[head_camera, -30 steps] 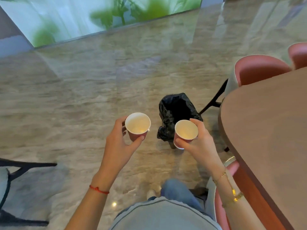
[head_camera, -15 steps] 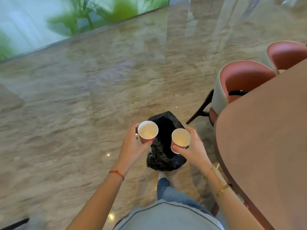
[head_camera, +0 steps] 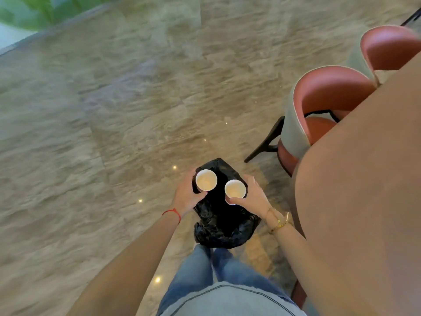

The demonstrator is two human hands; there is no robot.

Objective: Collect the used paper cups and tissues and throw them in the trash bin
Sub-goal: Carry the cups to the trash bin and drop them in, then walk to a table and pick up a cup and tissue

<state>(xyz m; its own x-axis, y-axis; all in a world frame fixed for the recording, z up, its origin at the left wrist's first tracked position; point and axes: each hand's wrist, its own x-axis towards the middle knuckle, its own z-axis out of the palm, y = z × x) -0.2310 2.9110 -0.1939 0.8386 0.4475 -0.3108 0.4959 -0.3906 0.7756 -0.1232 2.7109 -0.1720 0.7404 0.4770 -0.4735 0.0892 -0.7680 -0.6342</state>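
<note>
A trash bin lined with a black bag (head_camera: 222, 221) stands on the floor just in front of my feet. My left hand (head_camera: 186, 197) grips a paper cup (head_camera: 206, 180), upright and white inside, over the bin's left rim. My right hand (head_camera: 252, 197) holds a second paper cup (head_camera: 235, 189), also upright, over the bin's right rim. Both cups look empty. The cups sit close together, a small gap between them. No tissues are in view.
A brown table (head_camera: 369, 201) fills the right side, its rounded edge close to my right arm. Two pink chairs (head_camera: 328, 103) (head_camera: 391, 49) are tucked against it behind the bin. Marble floor (head_camera: 114, 133) spreads left and ahead.
I have stepped up to the bin. Both hands have moved forward and inward, bringing the two cups directly over the black bag's opening.
</note>
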